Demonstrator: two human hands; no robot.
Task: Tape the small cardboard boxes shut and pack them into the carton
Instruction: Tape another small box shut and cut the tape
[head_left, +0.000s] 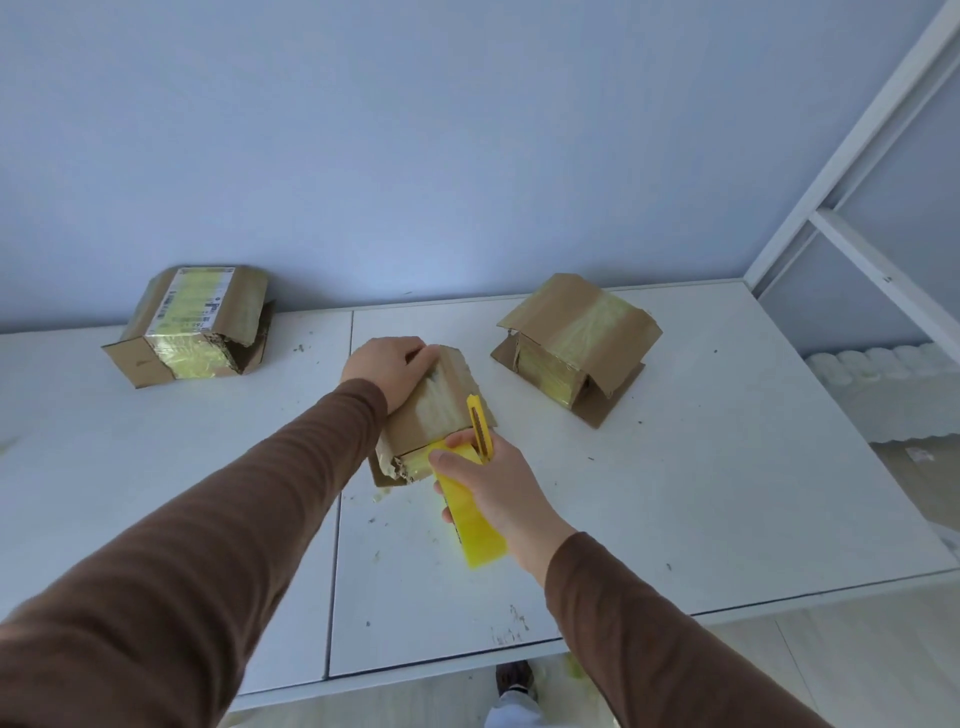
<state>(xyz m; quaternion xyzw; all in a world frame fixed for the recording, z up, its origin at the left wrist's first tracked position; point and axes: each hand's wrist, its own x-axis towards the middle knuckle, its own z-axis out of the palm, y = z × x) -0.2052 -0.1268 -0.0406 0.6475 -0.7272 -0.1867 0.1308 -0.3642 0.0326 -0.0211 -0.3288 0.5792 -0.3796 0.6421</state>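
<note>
At the upper left of the frame a taped box (189, 325) sits with a torn end flap. In the middle, the left hand (389, 371) presses flat on the centre box (434, 415), fingers hooked over its far edge. The right hand (498, 488) grips a yellow tape strip (475, 525) and a cutter (480, 428) together. If the box skids, the blade could nick cardboard or fingers. A third box (576, 345) lies right of centre. No carton shows.

I am working in a plain packing room. I am standing at a scuffed white table (675, 493) against a bare pale wall (467, 130), with white metal shelving (852, 249) beside it.
</note>
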